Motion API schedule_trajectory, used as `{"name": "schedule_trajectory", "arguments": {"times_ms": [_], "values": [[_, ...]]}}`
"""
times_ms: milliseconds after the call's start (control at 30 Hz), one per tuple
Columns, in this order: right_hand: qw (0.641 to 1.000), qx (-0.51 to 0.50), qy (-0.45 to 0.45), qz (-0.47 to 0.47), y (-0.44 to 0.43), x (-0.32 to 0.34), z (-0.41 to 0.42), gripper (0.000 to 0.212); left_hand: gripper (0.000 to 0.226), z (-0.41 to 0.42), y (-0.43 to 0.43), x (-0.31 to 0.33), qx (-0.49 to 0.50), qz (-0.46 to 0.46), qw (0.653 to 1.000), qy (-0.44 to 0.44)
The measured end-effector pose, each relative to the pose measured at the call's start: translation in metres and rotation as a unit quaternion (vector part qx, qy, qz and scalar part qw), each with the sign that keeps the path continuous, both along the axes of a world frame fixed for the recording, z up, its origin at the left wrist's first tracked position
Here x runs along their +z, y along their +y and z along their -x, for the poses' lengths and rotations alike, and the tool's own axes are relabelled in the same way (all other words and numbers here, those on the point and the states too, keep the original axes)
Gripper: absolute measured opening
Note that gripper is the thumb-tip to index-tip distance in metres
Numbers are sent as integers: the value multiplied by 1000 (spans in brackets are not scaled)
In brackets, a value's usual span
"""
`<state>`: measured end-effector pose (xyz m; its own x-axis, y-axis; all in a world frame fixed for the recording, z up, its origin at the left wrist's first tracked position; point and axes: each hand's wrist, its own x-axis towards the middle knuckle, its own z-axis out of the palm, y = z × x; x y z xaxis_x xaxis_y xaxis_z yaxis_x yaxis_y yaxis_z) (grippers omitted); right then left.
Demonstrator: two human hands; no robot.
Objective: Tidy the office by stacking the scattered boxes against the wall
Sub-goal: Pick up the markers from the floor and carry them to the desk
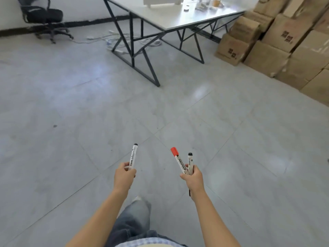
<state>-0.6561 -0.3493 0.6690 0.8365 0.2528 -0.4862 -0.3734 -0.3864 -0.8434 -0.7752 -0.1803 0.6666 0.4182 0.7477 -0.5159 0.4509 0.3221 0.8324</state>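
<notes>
Brown cardboard boxes (284, 41) stand stacked several high along the right side of the room. My left hand (124, 175) grips a white marker with a black cap (133, 155), pointing up and away from me. My right hand (192, 177) holds two markers together: one with a red cap (178, 160) and one with a black cap (190, 162). Both hands hover over the grey tiled floor, well short of the boxes.
A white table on a black metal frame (160, 18) stands ahead, with small items on its top. Cables and a power strip (114, 41) lie under it. A black office chair (44, 20) sits at the far left by the wall. My leg in jeans (135, 216) shows below.
</notes>
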Motion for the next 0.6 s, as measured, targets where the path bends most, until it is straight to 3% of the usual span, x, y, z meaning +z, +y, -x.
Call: {"name": "schedule_trajectory", "arguments": {"times_ms": [200, 400, 600], "values": [[1000, 1, -5, -1, 47, -7, -104, 32, 23, -112, 54, -10, -5, 15, 1000, -11], [999, -36, -22, -10, 101, 14, -210, 33, 24, -243, 123, 20, -11, 1, 999, -50], [998, -45, 24, 21, 136, 3, -288, 34, 25, -315, 139, -1, -59, 40, 997, 19]]}}
